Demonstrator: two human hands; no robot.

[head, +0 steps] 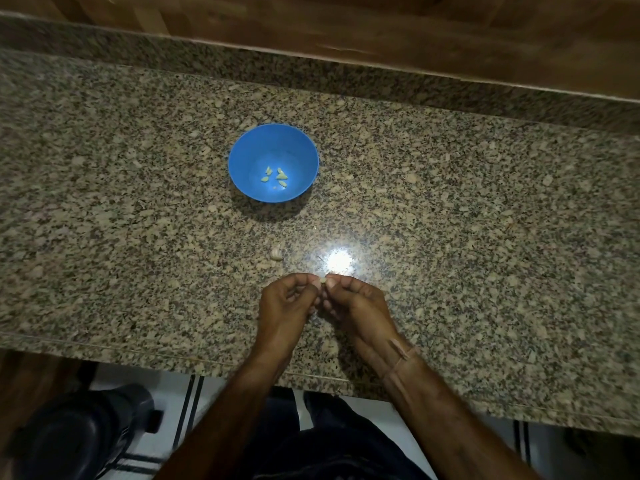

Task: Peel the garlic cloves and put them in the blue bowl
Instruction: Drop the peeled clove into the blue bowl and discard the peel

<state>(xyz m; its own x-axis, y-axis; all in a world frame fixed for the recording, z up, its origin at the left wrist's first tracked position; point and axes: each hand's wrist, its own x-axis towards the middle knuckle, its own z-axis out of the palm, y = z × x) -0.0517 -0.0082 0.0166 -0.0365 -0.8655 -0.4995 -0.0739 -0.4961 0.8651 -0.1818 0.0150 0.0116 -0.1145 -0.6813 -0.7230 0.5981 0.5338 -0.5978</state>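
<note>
While a small garlic clove (323,280) sits pinched between both hands just above the worktop's (450,202) near edge, the left hand (287,303) and right hand (356,306) curl their fingers round it. Another unpeeled clove (276,253) lies nearby. Farther back, the blue bowl (242,157) holds several peeled cloves (275,177).

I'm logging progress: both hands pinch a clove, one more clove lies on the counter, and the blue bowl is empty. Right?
No. The head view shows the blue bowl holds several peeled cloves. The rest stands: the left hand and right hand pinch the pinched clove, and the loose clove lies on the counter.
</note>
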